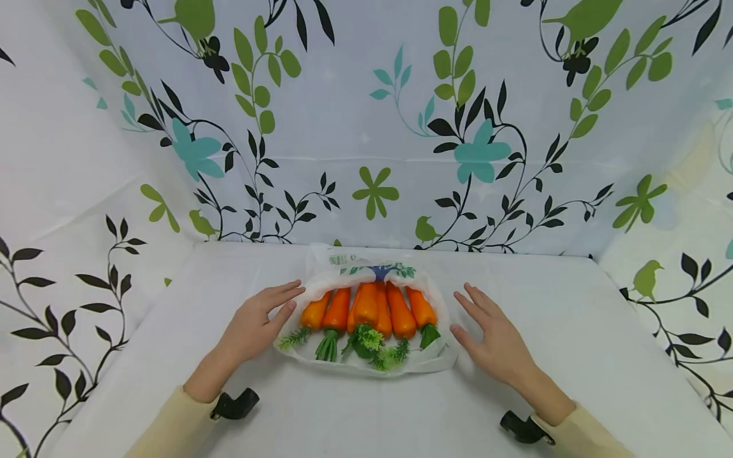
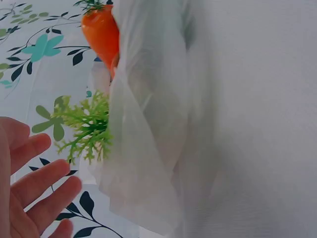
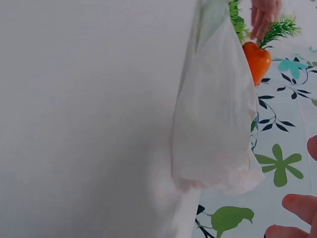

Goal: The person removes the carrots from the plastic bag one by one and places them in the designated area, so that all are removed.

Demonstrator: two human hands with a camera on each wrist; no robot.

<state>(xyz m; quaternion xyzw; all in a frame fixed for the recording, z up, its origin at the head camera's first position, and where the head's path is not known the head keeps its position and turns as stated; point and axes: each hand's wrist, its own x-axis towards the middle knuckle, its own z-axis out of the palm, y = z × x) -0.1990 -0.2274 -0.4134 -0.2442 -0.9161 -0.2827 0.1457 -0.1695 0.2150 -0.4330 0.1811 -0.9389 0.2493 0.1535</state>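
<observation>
Several orange toy-like carrots (image 1: 366, 305) with green tops lie side by side in a white plastic bag (image 1: 312, 370), whose mouth gapes toward the person. A blue and green tree print shows on the bag's far part. At the bag's left edge is the left hand (image 1: 260, 321), fingers extended and holding nothing. The right hand (image 1: 497, 337) hovers just beyond the right edge, its fingers spread. In the left wrist view, one carrot (image 2: 100, 32) and a leafy green top (image 2: 86, 126) show past the bag's side. The right wrist view shows another carrot (image 3: 257, 62) above the bag (image 3: 213, 124).
A white-covered table (image 1: 366, 420) bears the bag. Behind it hangs a curtain (image 1: 326, 127) printed with leaves, birds and flowers. Each wrist carries a black camera mount, one on the left (image 1: 236, 404) and one on the right (image 1: 523, 427).
</observation>
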